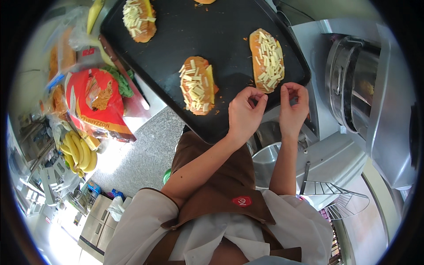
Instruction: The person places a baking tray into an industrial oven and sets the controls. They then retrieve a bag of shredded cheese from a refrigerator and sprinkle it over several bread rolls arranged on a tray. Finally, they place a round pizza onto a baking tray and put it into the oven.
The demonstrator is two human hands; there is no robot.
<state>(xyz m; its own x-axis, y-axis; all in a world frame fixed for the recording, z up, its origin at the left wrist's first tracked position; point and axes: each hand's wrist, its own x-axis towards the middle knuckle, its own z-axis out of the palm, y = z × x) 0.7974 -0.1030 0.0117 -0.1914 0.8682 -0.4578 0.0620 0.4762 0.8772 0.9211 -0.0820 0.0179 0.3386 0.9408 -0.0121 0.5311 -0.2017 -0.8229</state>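
A dark baking tray (165,69) bears several long bread rolls topped with pale cheese strips. My left hand (248,112) is at the tray's near right part, its thumb and index finger bent close together by the lower end of the right-hand roll (267,61). Just right of that roll's end is my right hand (294,106), thumb and fingertips also close together. Whether either hand pinches a small piece cannot be told. Left of my hands lies another topped roll (197,86); a third topped roll (139,20) lies at the upper left. Crumbs dot the tray around them.
A red mozzarella bag (96,102), a piping bag (95,15), a green cloth (121,82) and bananas (79,152) are at the left. A metal bowl (266,159) sits below the tray's right part. Round metal cookware (347,82) and a wire whisk (344,197) are at the right.
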